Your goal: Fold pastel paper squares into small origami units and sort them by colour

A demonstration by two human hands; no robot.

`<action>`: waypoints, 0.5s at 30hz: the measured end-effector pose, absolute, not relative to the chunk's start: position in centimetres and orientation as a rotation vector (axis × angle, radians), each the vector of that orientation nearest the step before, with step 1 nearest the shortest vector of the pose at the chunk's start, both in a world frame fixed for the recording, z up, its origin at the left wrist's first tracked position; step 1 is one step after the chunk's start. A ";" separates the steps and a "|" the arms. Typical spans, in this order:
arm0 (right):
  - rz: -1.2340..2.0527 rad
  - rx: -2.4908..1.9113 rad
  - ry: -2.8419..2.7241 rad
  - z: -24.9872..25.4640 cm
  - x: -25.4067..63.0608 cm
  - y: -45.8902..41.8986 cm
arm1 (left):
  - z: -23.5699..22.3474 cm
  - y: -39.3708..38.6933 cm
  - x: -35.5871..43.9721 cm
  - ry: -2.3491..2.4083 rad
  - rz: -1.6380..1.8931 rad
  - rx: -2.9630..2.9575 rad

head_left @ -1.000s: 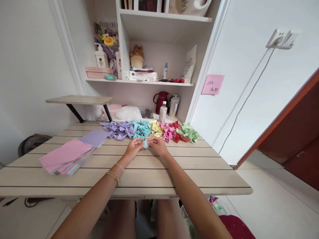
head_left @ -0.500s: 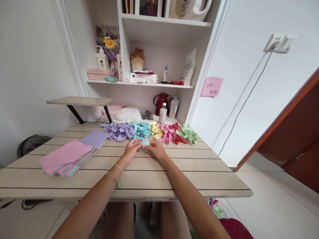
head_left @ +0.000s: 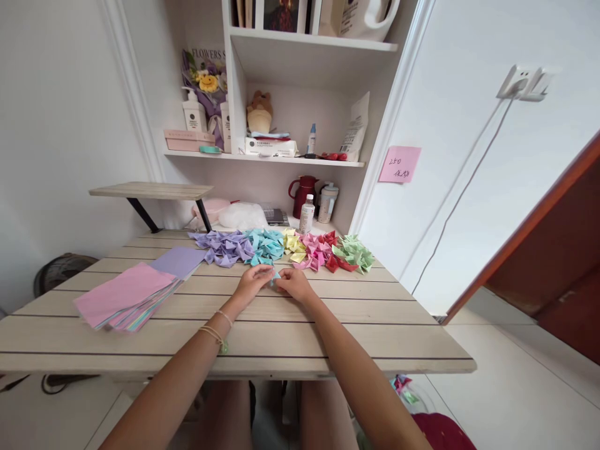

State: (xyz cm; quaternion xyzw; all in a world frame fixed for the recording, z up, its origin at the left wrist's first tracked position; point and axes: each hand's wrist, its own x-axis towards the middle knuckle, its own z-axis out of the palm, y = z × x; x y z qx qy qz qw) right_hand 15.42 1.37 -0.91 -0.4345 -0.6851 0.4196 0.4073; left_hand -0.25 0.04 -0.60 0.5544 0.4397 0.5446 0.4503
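Note:
Between my two hands is a small piece of folded light-blue paper (head_left: pixel 275 276), mostly covered by the fingers. My left hand (head_left: pixel 255 280) pinches it from the left, and my right hand (head_left: pixel 294 282) grips its right side. Just beyond them lies a row of folded paper pieces in heaps: purple (head_left: pixel 227 247), blue (head_left: pixel 265 245), yellow (head_left: pixel 293 242), pink (head_left: pixel 315 250), red (head_left: pixel 341 262) and green (head_left: pixel 355 252). Fanned out to the left is a stack of coloured paper sheets (head_left: pixel 126 290), pink on top, with a purple sheet (head_left: pixel 178 261) behind.
A small raised stand (head_left: pixel 150 190) rises at the table's back left. Behind the heaps are a clear bottle (head_left: pixel 306 214), a dark red jug (head_left: pixel 304 195) and a pale tumbler (head_left: pixel 327 203). A pink note (head_left: pixel 399 164) hangs on the wall at right.
The blue paper now shows less of its face and looks narrower between the fingers. My left hand has shifted slightly right, and its fingers have curled over the paper.

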 end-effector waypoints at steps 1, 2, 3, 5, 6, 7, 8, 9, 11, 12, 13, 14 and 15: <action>1.040 -1.108 -1.743 -0.9 15.4 1.3 | -0.7 0.1 -0.2 1.108 1.340 1.388; 1.022 -1.120 -1.751 -0.8 15.5 1.3 | -0.8 0.1 -0.2 1.126 1.339 1.392; 1.004 -1.128 -1.754 -0.8 15.5 1.3 | -0.8 0.1 -0.2 1.138 1.344 1.387; 0.974 -1.130 -1.749 -0.8 15.5 1.4 | -0.9 0.2 -0.2 1.143 1.352 1.364; 0.958 -1.129 -1.746 -0.8 15.6 1.5 | -0.9 0.3 -0.2 1.138 1.346 1.358; 0.933 -1.130 -1.748 -0.8 15.6 1.5 | -0.9 0.3 -0.2 1.132 1.332 1.358; 0.898 -1.135 -1.761 -0.8 15.6 1.6 | -0.9 0.3 -0.2 1.126 1.313 1.363; 0.853 -1.145 -1.785 -0.9 15.6 1.6 | -1.0 0.3 -0.2 1.124 1.294 1.375; 0.743 -1.168 -1.856 -0.9 15.6 1.5 | -1.1 0.3 -0.2 1.136 1.268 1.416; 0.693 -1.175 -1.895 -0.9 15.6 1.5 | -1.2 0.3 -0.2 1.148 1.265 1.438; 0.654 -1.180 -1.927 -0.9 15.6 1.4 | -1.3 0.4 -0.2 1.159 1.265 1.458; 0.625 -1.184 -1.950 -0.9 15.6 1.4 | -1.5 0.4 -0.3 1.166 1.265 1.472; 0.602 -1.189 -1.962 -0.9 15.6 1.4 | -1.6 0.5 -0.3 1.165 1.264 1.478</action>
